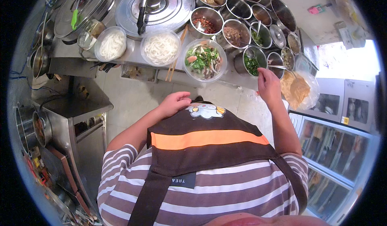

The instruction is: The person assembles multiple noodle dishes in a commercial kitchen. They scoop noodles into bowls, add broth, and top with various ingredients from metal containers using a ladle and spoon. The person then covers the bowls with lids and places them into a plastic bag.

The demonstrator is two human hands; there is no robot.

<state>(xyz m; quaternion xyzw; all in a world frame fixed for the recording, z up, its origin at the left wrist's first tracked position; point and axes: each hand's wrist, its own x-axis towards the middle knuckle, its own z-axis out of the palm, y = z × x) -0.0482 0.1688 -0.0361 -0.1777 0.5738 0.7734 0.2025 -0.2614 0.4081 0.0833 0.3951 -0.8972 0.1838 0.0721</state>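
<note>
My right hand [268, 82] is at the near rim of a steel pot [238, 64] of chopped green onions [252, 65]. Its fingers are bent together at the rim, and what they hold, if anything, is hidden. My left hand [176, 101] hovers in front of the dark apron [217, 123], fingers loosely stretched and nothing in them. Between the hands, at the counter's front edge, stands a clear round bowl [217, 77] of chopped greens, pale strips and orange pieces. To its left are two clear bowls of white noodles, one in the middle [160, 48] and another further left [112, 44].
Wooden chopsticks [176, 58] overhang the counter edge. Several steel pots of toppings, such as one with peanuts [204, 25] and one with minced bits [232, 35], crowd the back right. A large lid [177, 4] carries a ladle [142, 14]. A plastic bag of flat yellowish food [294, 89] lies right.
</note>
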